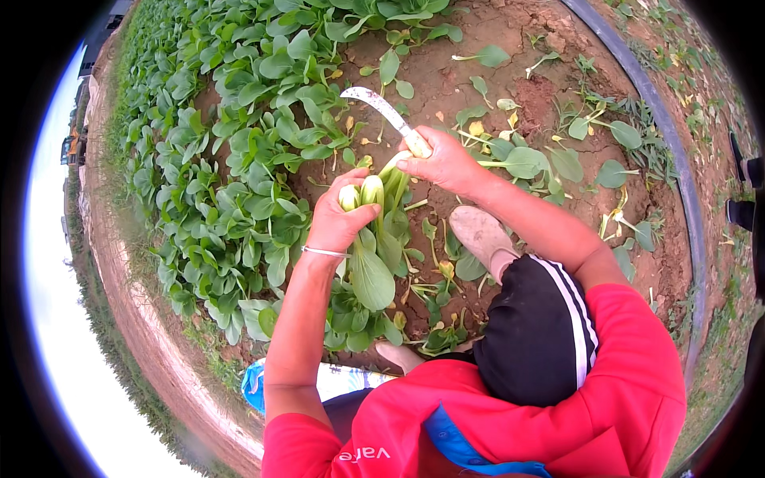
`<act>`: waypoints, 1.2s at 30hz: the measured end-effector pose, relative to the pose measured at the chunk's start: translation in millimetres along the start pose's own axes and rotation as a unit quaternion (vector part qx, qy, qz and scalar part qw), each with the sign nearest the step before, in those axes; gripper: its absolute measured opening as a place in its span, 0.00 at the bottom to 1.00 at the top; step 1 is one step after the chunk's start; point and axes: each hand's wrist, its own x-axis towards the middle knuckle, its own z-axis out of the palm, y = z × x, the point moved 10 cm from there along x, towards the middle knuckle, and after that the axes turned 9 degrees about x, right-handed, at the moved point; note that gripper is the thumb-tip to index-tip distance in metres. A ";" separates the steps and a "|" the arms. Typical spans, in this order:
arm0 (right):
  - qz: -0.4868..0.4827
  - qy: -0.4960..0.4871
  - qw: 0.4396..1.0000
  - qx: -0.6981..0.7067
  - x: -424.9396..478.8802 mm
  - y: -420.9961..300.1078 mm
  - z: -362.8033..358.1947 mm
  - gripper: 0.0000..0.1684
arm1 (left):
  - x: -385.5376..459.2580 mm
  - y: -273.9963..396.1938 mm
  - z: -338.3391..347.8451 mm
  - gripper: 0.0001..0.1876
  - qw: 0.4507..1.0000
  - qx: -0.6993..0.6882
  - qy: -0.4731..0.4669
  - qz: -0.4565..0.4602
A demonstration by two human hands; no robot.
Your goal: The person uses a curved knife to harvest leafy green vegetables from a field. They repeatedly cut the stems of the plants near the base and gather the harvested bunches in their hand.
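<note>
My left hand (342,214) is closed around several cut bok choy heads (372,192), their pale bases up and their leaves hanging down. In my right hand (439,156) is the light handle of a small sickle knife (382,109); its curved, soil-flecked blade points up and left, away from the greens. My right thumb and fingers also touch a pale green stalk (394,162) beside the bunch. The two hands are close together, above the soil at the edge of the planted rows.
Dense bok choy plants (239,143) grow at the left. Loose leaves (526,162) lie on the soil to the right, before a dark hose (663,125). My shoe (481,233) is near the hands. A blue and white sack (340,380) lies below. Another person's feet (741,214) show far right.
</note>
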 end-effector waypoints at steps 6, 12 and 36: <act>0.047 -0.043 0.996 0.056 -1.4 -0.4 15.2 0.15 | 14.5 -3.3 21.9 0.16 0.996 -0.009 -0.088 -0.005; 0.066 0.069 0.957 -0.274 29.3 41.8 -48.5 0.19 | 81.2 5.5 -25.2 0.26 0.935 0.353 -0.022 0.014; 0.084 0.021 0.868 -0.490 100.2 118.8 -7.4 0.14 | 126.4 -94.5 -67.2 0.16 0.685 0.704 -0.175 -0.060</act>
